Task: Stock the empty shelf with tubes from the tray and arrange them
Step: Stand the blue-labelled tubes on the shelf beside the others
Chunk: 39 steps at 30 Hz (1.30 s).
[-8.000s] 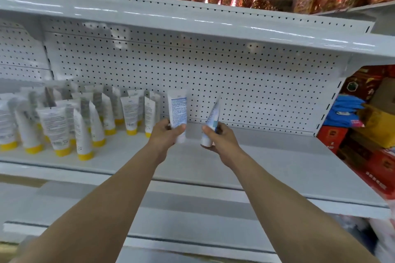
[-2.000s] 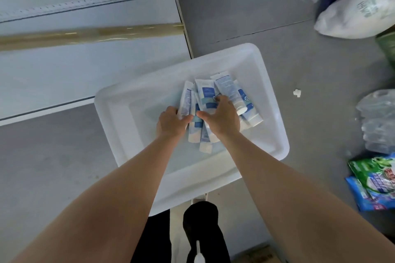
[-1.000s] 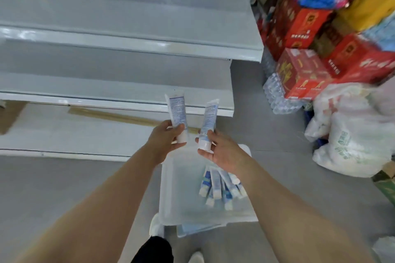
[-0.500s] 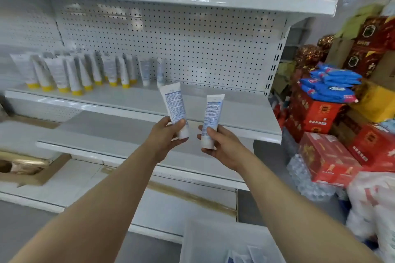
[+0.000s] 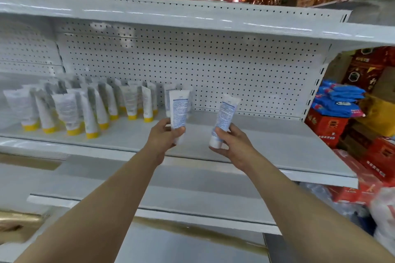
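Both hands have come forward and closer to the middle shelf than half a second ago, each with its tube. The left hand grips a white plastic tube with blue print round its lower end, thumb across the front, cap down and crimped end up, almost upright. The right hand is curled round the cap end of a second white-and-blue tube, which leans slightly to the right. The two tubes are apart from each other and held in the air over the bare right part of the white metal shelf, touching nothing on it. Just behind the left hand's tube, a few standing white-and-blue tubes are close to the white pegboard back; their number is unclear. Further left, rows of white tubes with yellow caps stand cap down on the same shelf. Past the shelf's right end are red cartons with blue packets on top
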### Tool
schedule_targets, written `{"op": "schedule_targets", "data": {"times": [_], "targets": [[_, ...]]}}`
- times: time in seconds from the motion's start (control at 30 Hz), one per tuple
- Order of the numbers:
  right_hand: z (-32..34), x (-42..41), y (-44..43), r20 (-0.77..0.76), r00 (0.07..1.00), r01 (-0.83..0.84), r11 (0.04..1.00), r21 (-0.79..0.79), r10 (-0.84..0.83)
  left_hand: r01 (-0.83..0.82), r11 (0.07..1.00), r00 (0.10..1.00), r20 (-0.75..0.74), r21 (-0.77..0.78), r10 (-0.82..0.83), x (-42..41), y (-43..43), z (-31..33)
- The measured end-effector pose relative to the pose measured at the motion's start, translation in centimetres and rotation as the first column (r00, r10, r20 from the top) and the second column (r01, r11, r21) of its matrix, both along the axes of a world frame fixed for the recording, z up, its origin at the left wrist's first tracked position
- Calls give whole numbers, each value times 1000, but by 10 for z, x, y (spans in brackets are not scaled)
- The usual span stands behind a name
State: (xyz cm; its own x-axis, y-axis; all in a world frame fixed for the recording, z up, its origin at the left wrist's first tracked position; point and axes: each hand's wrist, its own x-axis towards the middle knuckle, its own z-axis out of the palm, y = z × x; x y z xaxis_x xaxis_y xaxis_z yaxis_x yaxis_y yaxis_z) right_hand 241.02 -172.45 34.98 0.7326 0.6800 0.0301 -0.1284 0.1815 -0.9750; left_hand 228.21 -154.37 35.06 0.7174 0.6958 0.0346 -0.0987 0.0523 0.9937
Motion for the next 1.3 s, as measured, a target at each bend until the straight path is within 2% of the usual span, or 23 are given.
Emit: {"op": "schedule_targets", "data": {"times": [0.2, 0.37, 0.6, 1.3], "targets": [[4, 5, 91, 110, 974, 210, 972, -103, -199, 31, 991, 998, -53, 127, -25, 32, 99, -1], [0, 9, 126, 197, 938, 312, 942, -121, -285, 52, 979, 996, -80, 195, -37, 54, 135, -9], [-10, 24, 153, 239, 929, 317, 941, -120, -283, 71, 970, 994, -99, 233, -49, 76, 153, -18], [-50, 94, 218, 296, 924, 297, 942, -157, -242, -6, 939, 998, -49, 343, 24, 126, 186, -57]]}}
